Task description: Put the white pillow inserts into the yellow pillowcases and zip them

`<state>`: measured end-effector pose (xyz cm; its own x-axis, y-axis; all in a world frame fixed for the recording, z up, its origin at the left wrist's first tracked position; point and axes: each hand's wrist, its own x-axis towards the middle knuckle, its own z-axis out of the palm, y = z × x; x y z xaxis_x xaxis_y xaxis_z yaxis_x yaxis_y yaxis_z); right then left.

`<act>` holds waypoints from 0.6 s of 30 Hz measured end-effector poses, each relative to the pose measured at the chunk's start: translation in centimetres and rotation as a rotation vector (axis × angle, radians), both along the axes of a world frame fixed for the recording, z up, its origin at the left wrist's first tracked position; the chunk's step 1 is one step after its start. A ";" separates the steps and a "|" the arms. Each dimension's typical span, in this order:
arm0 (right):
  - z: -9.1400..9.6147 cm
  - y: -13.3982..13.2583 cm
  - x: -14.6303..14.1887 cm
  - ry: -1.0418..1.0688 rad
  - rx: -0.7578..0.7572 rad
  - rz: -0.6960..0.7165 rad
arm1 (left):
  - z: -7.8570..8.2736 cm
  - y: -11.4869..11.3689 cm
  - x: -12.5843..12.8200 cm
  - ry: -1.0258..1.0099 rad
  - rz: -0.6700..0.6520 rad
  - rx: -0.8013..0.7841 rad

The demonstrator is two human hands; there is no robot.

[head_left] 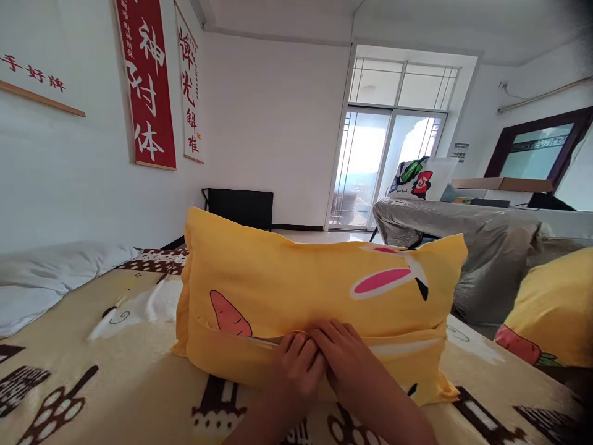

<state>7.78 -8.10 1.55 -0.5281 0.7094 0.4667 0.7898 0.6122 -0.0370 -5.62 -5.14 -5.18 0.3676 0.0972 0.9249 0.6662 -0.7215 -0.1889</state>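
A yellow pillow stands on its long side on the bed, printed with a carrot and pink-and-white ear shapes. Along its lower part runs an opening with an overlapping fabric edge. My left hand has its fingers curled on that edge near the middle. Right beside it, my right hand pinches the fabric at the same spot, and the fingertips of both hands meet. Whatever lies under the fingertips besides the fabric is hidden.
The bed carries a beige patterned blanket. White bedding lies at the left, another yellow pillow at the right. Behind stands a table draped in grey plastic, bearing a printed bag and a cardboard box.
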 end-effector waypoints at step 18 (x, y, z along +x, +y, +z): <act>-0.3 2.6 1.4 0.064 0.128 0.017 | 2.7 -0.9 -1.4 -0.125 0.085 -0.235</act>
